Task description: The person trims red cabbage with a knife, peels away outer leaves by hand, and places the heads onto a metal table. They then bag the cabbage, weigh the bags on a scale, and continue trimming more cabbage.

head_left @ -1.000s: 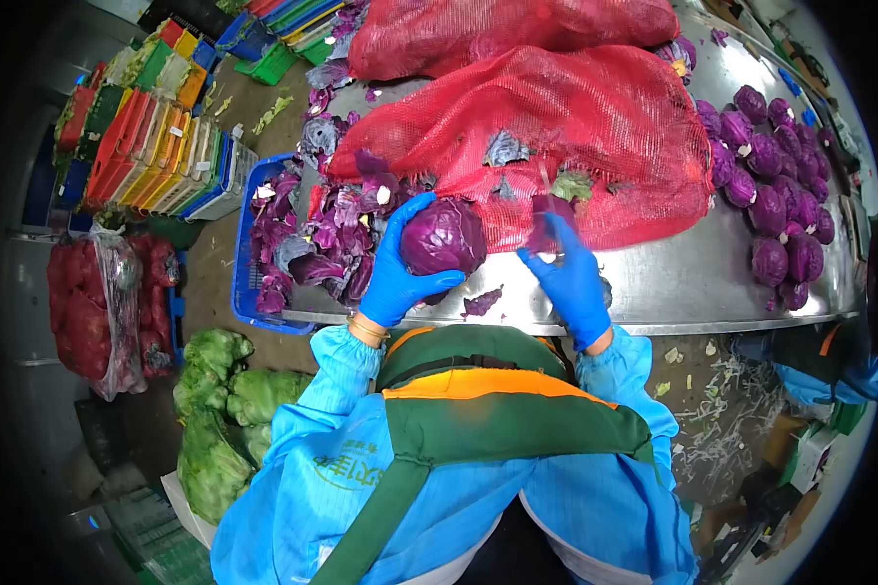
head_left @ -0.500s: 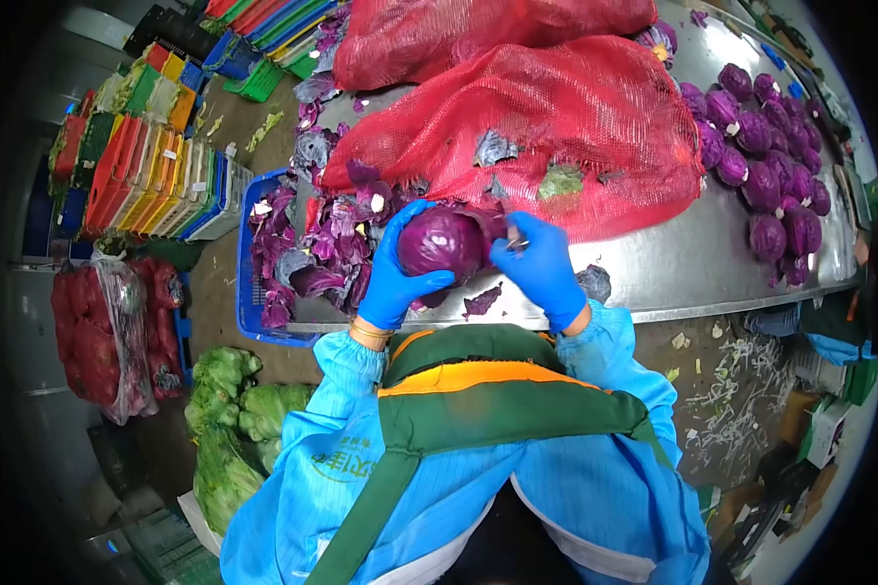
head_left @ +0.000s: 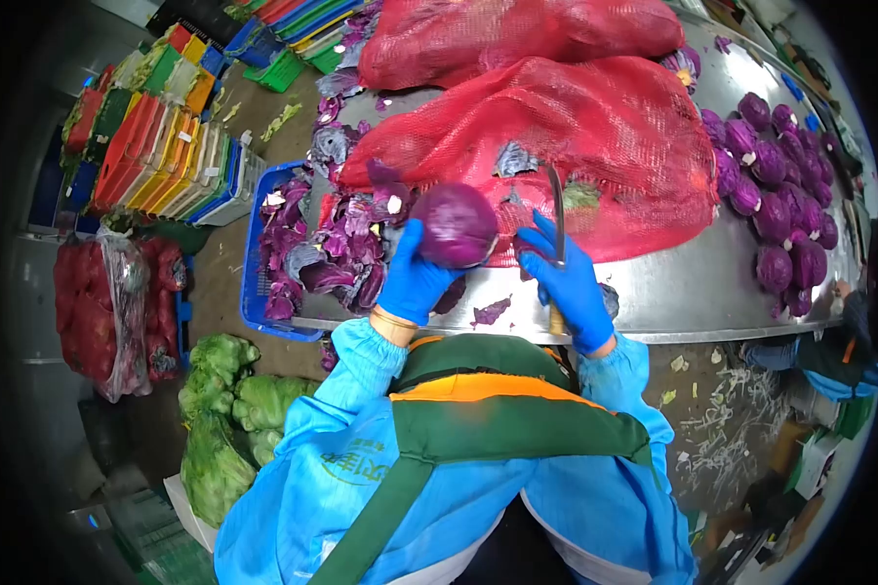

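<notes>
A round purple cabbage (head_left: 455, 225) rests in my left hand (head_left: 412, 278), which wears a blue glove and cups it from the lower left. My right hand (head_left: 568, 283), also gloved in blue, is closed on a knife (head_left: 558, 210) whose curved blade points up, away from my body. The blade stands to the right of the cabbage and apart from it. Beyond both hands lies a red mesh sack (head_left: 556, 127). Loose purple leaves (head_left: 351, 239) are heaped to the left, and one torn leaf (head_left: 492, 311) lies on the metal table (head_left: 644, 302) between my hands.
A blue basket (head_left: 254, 283) with purple leaves adjoins the table's left edge. Many peeled cabbages (head_left: 776, 214) sit at the right. Green vegetables (head_left: 219, 468), red sacks (head_left: 88, 322) and stacked crates (head_left: 166, 156) stand at the left. Part of another person (head_left: 849, 356) shows at the far right.
My right hand has moved away from the cabbage, and the knife blade now stands upright in view. The cabbage has turned in my left hand and looks smoother. The view has shifted slightly.
</notes>
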`<state>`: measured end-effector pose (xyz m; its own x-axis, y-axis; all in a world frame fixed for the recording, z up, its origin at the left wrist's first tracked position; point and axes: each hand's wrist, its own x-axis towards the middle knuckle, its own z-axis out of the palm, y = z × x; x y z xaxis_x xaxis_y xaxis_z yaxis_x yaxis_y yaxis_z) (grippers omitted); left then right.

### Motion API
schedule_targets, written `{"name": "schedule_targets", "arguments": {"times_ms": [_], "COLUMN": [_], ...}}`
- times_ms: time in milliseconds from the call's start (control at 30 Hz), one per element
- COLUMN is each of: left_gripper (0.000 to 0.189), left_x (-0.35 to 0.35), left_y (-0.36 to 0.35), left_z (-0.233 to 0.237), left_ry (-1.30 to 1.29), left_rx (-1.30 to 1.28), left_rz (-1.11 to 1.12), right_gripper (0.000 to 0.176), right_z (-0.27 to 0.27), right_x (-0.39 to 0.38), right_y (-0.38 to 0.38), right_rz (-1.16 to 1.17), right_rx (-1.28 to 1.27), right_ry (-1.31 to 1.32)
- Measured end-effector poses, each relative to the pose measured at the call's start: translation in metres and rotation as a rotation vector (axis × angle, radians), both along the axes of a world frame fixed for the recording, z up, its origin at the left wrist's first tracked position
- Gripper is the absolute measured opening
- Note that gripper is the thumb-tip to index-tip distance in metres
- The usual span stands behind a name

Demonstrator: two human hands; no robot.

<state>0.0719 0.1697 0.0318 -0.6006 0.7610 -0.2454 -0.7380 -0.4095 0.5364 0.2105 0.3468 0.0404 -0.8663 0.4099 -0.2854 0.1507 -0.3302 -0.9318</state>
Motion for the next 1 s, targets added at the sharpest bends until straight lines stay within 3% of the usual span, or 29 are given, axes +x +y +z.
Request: {"name": "schedule_targets", "arguments": {"times_ms": [33, 100, 133, 167, 233, 267, 333, 367, 433, 500, 533, 567, 633, 700, 733, 767, 800, 833, 867, 900, 967, 1000], "left_gripper": [0.079, 0.076, 0.076, 0.072, 0.068, 0.068, 0.068, 0.068, 0.07, 0.071, 0.08, 0.084, 0.081, 0.074, 0.07, 0.068, 0.068, 0.068, 0.069, 0.065, 0.062, 0.055], "left_x": [0.003, 0.005, 0.006, 0.01, 0.013, 0.014, 0.009, -0.002, -0.024, -0.014, -0.019, -0.021, -0.022, -0.033, -0.049, -0.065, -0.078, -0.103, -0.132, -0.138, -0.133, -0.127], "left_y": [0.007, 0.026, 0.037, 0.041, 0.051, 0.055, 0.056, 0.046, 0.016, -0.009, -0.028, -0.05, -0.098, -0.143, -0.167, -0.19, -0.199, -0.233, -0.267, -0.254, -0.222, -0.186], "left_z": [0.013, 0.03, 0.022, 0.043, 0.042, 0.038, 0.02, -0.005, -0.057, -0.059, -0.072, -0.085, -0.121, -0.148, -0.162, -0.174, -0.157, -0.167, -0.186, -0.156, -0.115, -0.086], "left_ry": [-0.008, 0.547, 0.497, 0.571, 0.488, 0.481, 0.543, 0.549, 1.544, 1.564, 1.637, 1.693, 1.57, 1.639, 1.661, 1.588, 1.36, 1.285, 1.106, 0.892, 1.405, 1.612], "left_rx": [0.005, 0.003, 0.054, 0.077, 0.04, 0.055, -0.297, -0.288, -0.772, -0.986, -1.099, -1.247, -1.742, -1.882, -1.961, -2.094, -2.196, -2.121, -2.136, -2.168, -2.063, -1.788], "left_rz": [-0.014, -0.079, -0.094, -0.13, -0.171, -0.201, -0.128, -0.132, 0.187, 0.447, 0.463, 0.381, -0.113, -0.265, -0.331, -0.334, -0.387, -0.297, -0.245, -0.221, 0.113, 0.292], "right_gripper": [0.072, 0.059, 0.05, 0.041, 0.042, 0.042, 0.04, 0.04, 0.042, 0.038, 0.039, 0.04, 0.038, 0.036, 0.03, 0.03, 0.03, 0.032, 0.04, 0.04, 0.045, 0.045], "right_z": [-0.009, -0.038, -0.034, -0.079, -0.062, -0.058, -0.051, -0.065, -0.105, -0.101, -0.099, -0.099, -0.13, -0.155, -0.165, -0.16, -0.15, -0.14, -0.131, -0.117, -0.089, -0.082], "right_x": [-0.003, -0.004, 0.001, -0.002, 0.01, 0.018, 0.026, 0.033, 0.056, 0.076, 0.088, 0.101, 0.136, 0.161, 0.175, 0.176, 0.172, 0.165, 0.152, 0.137, 0.106, 0.088], "right_y": [-0.001, 0.003, 0.01, 0.005, 0.014, 0.019, 0.03, 0.039, 0.069, 0.097, 0.112, 0.132, 0.184, 0.231, 0.243, 0.245, 0.251, 0.253, 0.242, 0.232, 0.222, 0.224], "right_rz": [-0.014, 0.053, -0.005, -0.185, -0.261, -0.293, -0.484, -0.487, -0.679, -0.927, -0.991, -1.055, -1.054, -1.229, -1.142, -1.15, -1.148, -1.149, -1.07, -1.088, -0.875, -0.887], "right_rx": [0.005, -0.582, -0.382, -0.736, -0.954, -0.94, -0.757, -0.75, -0.78, -0.715, -0.672, -0.628, -0.676, -0.57, -0.285, -0.279, -0.205, -0.133, 0.143, 0.147, 0.271, 0.275], "right_ry": [-0.008, 0.449, 0.353, 0.416, 0.462, 0.471, 0.428, 0.437, 0.478, 0.454, 0.454, 0.453, 0.591, 0.571, 0.48, 0.479, 0.457, 0.439, 0.368, 0.371, 0.166, 0.164]}}
